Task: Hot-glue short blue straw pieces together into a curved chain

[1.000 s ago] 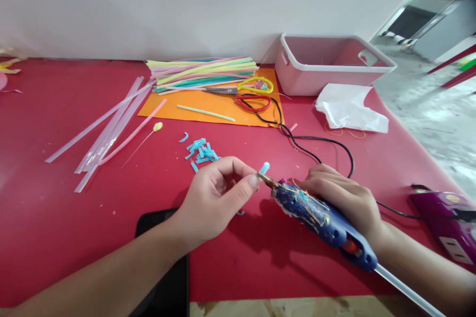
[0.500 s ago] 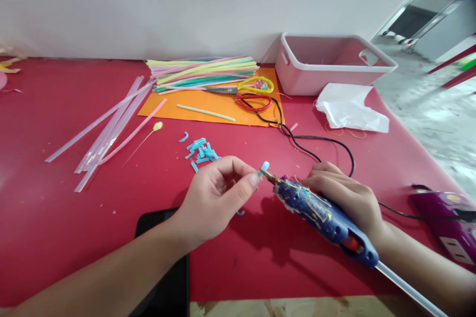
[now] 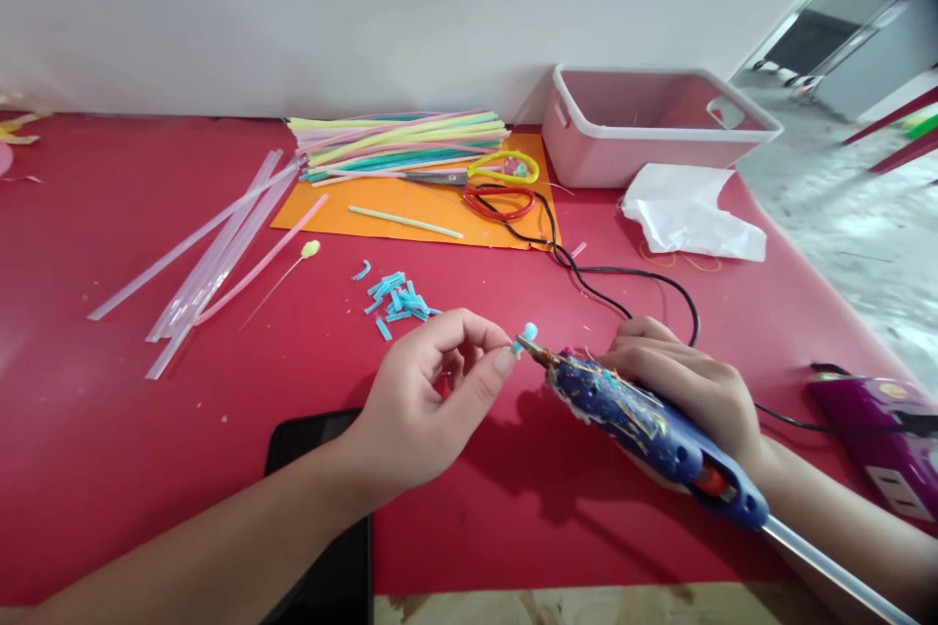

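Observation:
Between thumb and forefinger, my left hand pinches a small light-blue piece with a rounded top. My right hand is wrapped round a blue hot glue gun smeared with dried glue and bits of thread. The gun's metal nozzle points left and meets the blue piece at my left fingertips. A clear glue stick sticks out of the gun's back end. Just beyond my left hand lies a pile of short cut blue pieces.
Pipe cleaners and scissors lie on orange paper. Clear glue sticks and a yellow-tipped wire are left. A pink basket, white paper, black cord, purple power strip and black phone surround my hands.
The glue gun and my right hand have shifted slightly right and down. My left hand has moved a little right with the blue piece, the nozzle staying against it.

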A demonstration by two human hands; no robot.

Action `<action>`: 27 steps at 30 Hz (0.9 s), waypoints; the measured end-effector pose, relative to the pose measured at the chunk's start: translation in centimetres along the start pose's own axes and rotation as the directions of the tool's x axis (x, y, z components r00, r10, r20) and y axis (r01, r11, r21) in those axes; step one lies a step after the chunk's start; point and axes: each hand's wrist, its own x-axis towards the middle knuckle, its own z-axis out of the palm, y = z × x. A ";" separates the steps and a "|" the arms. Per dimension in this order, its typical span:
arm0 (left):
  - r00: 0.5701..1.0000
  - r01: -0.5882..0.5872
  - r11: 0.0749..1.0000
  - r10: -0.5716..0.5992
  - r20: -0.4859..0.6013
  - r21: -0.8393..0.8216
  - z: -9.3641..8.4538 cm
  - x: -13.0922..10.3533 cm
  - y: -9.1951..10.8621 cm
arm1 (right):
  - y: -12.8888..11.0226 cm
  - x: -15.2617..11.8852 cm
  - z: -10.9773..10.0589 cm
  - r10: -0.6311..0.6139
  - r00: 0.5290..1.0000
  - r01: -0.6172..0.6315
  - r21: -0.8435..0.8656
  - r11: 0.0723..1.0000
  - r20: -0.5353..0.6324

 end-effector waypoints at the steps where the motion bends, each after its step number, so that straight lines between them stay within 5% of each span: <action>1: 1.000 -0.013 1.000 0.013 -0.001 0.004 0.0 -0.1 -0.1 | 0.0 0.0 0.0 -0.001 1.000 0.001 -0.001 1.000 0.001; 27: 0.967 -0.253 0.964 0.253 0.015 0.083 -0.3 0.3 -1.2 | 0.0 0.1 -0.1 -0.038 0.999 0.039 0.015 0.999 -0.011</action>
